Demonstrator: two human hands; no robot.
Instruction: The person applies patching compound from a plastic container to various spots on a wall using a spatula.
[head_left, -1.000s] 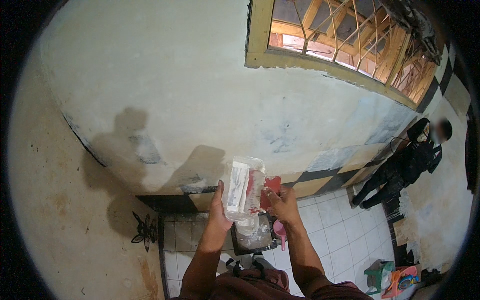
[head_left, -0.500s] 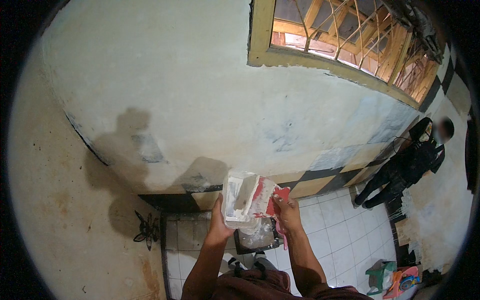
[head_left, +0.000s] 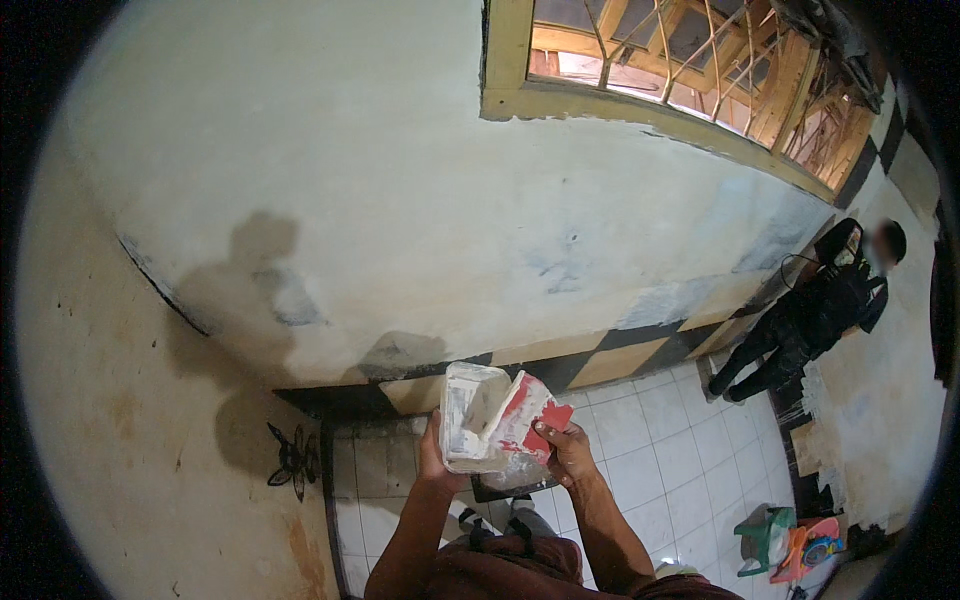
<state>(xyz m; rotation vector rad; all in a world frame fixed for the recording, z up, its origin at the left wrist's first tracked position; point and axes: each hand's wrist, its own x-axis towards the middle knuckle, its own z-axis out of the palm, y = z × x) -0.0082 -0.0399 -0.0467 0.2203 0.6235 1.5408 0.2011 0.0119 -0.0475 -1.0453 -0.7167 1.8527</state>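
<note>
Above the floor tiles (head_left: 640, 448), the left hand (head_left: 431, 458) grips the white tub (head_left: 466, 412), likely to keep it steady, while the right hand (head_left: 571, 454) pinches the red scraper (head_left: 523, 420) at the tub's edge.

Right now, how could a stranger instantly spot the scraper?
Find the yellow window frame in the pale wall, then look down to the left hand, which holds a whitish tub. The scraper is the flat piece in the right hand; its red surface, partly smeared white, sets it apart from the tub.
</note>
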